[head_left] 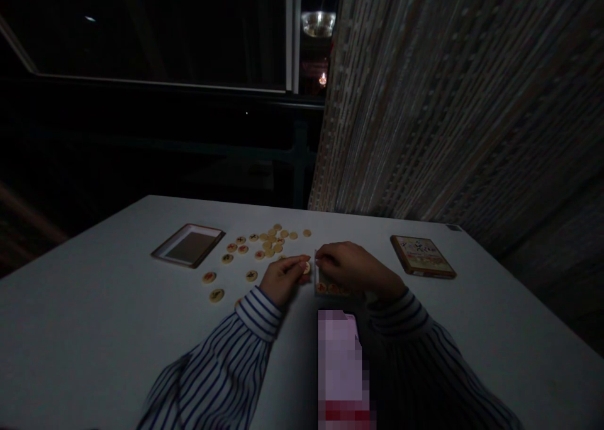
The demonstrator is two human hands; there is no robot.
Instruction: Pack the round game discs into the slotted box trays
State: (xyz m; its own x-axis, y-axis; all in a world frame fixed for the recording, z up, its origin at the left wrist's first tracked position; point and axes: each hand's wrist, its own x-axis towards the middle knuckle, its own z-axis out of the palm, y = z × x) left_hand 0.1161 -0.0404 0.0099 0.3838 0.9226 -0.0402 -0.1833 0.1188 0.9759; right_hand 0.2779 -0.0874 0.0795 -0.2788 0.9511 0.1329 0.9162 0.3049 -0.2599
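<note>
My left hand (282, 278) pinches a round Chinese chess piece (307, 268) between thumb and fingers, just left of a small clear-walled box (332, 295). Inside the near side of that box lie pieces with red characters (334, 288). My right hand (346, 263) reaches over the box, fingers curled and pressed together at its left wall; what they hold, if anything, is hidden. Scattered beyond and left of my left hand are several loose pieces, some showing characters, such as a dark-marked piece (251, 275), and some plain side up, like a blank piece (293, 235).
On the white table (117, 329), an open shallow tray (189, 246) sits at the left. A flat box with a printed lid (423, 256) lies at the right. A phone with a blurred-out screen (340, 361) is between my forearms. A string curtain (401, 115) hangs behind.
</note>
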